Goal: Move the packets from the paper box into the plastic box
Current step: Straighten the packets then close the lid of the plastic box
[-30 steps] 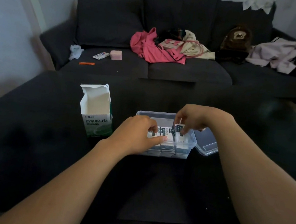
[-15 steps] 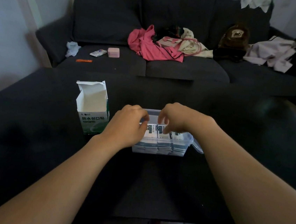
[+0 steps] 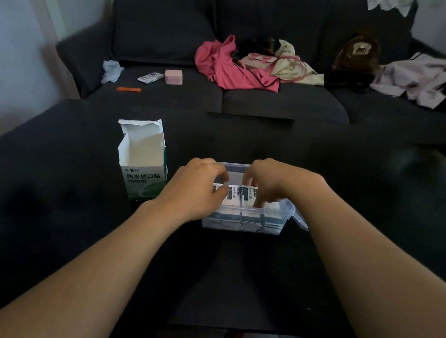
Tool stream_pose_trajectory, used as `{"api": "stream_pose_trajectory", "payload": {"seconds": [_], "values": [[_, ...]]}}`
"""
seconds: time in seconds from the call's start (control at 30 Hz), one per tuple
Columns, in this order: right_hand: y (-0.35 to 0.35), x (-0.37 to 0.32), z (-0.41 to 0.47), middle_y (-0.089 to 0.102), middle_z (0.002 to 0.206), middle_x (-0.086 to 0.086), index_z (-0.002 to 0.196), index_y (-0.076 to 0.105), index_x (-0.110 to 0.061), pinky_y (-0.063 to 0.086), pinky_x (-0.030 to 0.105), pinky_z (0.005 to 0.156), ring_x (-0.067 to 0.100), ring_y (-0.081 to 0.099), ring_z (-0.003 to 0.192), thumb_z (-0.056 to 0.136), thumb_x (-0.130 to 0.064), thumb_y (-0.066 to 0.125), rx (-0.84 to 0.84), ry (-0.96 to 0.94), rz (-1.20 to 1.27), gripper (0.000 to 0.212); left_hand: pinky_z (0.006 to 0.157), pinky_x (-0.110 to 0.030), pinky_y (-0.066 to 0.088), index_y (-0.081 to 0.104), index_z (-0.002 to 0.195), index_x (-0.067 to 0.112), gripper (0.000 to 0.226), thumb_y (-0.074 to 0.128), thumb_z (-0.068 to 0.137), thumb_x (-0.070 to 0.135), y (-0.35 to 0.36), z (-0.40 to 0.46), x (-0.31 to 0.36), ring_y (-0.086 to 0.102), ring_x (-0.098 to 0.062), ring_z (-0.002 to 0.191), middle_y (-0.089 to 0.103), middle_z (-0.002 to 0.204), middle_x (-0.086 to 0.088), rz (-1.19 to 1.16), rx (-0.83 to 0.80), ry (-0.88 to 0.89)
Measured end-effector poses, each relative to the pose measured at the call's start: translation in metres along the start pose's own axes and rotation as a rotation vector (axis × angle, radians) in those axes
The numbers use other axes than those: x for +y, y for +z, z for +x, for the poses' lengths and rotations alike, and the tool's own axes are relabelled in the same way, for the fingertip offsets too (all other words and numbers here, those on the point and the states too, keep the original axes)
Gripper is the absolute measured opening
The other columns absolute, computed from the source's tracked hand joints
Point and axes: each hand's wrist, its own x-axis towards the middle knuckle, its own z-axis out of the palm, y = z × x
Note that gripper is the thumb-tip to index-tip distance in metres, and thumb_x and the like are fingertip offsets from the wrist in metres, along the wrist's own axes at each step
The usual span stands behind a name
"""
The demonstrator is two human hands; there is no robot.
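Both hands work inside the plastic box (image 3: 249,222), which sits on the dark desk (image 3: 232,280) just right of the paper box (image 3: 142,166). The left hand (image 3: 197,191) is curled over the box's left end, its fingers drawn together against the packets (image 3: 234,197); the right hand (image 3: 272,182) reaches in from above with fingertips pressed down among them. Whether either hand truly pinches a packet or only pushes at the stack is hard to tell, since the knuckles hide the contact.

The packets stand on edge in rows and fill the plastic box close to its rim. That tight fit is the main risk, I judge: pressing one row down or sideways could make a neighbouring packet buckle, ride up or tip out over the low clear wall. The box is light, so a sideways shove from either hand could also slide it across the desk into the paper box, which stands upright with its torn flaps open and would probably topple easily.

A clear lid (image 3: 300,222) pokes out behind the box's right end, beneath the right forearm; a careless wrist could knock it off the desk. The paper box's inside is not fully visible, so leftover packets could be missed.
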Motion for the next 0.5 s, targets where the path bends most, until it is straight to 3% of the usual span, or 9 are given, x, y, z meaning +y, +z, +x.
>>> {"api": "stream_pose_trajectory", "payload": {"seconds": [0.07,0.13,0.2,0.33,0.43,0.5], "values": [[-0.009,0.006,-0.005,0.063,0.127,0.001,0.136,0.056,-0.019,0.057,0.031,0.079,0.019,0.066,0.096,0.078,-0.017,0.084,0.04,-0.027,0.088,0.065,0.097,-0.033,0.048,0.069,0.116,0.022,0.022,0.063,0.097,0.029,-0.001,0.001,0.001,0.054,-0.014,0.115,0.064,0.124,0.004,-0.001,0.005,-0.006],[-0.022,0.018,-0.011,0.068,0.121,0.0,0.131,0.061,-0.019,0.055,0.035,0.09,0.019,0.066,0.104,0.075,-0.019,0.087,0.16,-0.031,0.133,0.061,0.099,-0.033,0.047,0.068,0.118,0.023,0.022,0.063,0.097,0.029,-0.001,0.002,0.001,0.054,-0.015,0.119,0.063,0.128,0.003,-0.016,0.017,-0.027],[-0.031,0.031,-0.016,0.072,0.11,-0.003,0.123,0.067,-0.019,0.053,0.034,0.092,0.016,0.068,0.101,0.074,-0.02,0.088,0.234,-0.014,0.169,0.054,0.099,-0.033,0.046,0.068,0.119,0.023,0.023,0.063,0.097,0.029,-0.001,0.002,0.0,0.054,-0.016,0.12,0.062,0.131,0.003,-0.034,0.024,-0.039],[-0.029,0.054,-0.019,0.074,0.099,-0.003,0.107,0.074,-0.021,0.051,0.022,0.07,0.01,0.069,0.087,0.079,-0.021,0.084,0.334,0.03,0.305,0.03,0.095,-0.031,0.046,0.066,0.119,0.022,0.024,0.063,0.097,0.03,0.002,0.003,-0.002,0.053,-0.016,0.119,0.058,0.13,0.004,-0.054,0.036,-0.049],[-0.024,0.08,-0.022,0.071,0.11,0.007,0.108,0.069,-0.018,0.053,0.035,0.077,0.021,0.065,0.092,0.083,-0.022,0.079,0.52,0.307,0.311,0.027,0.094,-0.033,0.047,0.061,0.125,0.02,0.031,0.064,0.096,0.03,0.001,0.004,-0.003,0.054,-0.019,0.119,0.052,0.132,0.001,-0.08,0.101,-0.116],[-0.014,0.089,-0.022,0.065,0.122,0.014,0.122,0.061,-0.011,0.05,0.038,0.082,0.028,0.061,0.1,0.082,-0.028,0.081,0.407,0.473,0.278,0.049,0.096,-0.035,0.046,0.055,0.133,0.02,0.039,0.064,0.096,0.031,0.001,0.004,-0.003,0.054,-0.023,0.122,0.046,0.139,-0.001,-0.077,0.091,-0.182]]}}
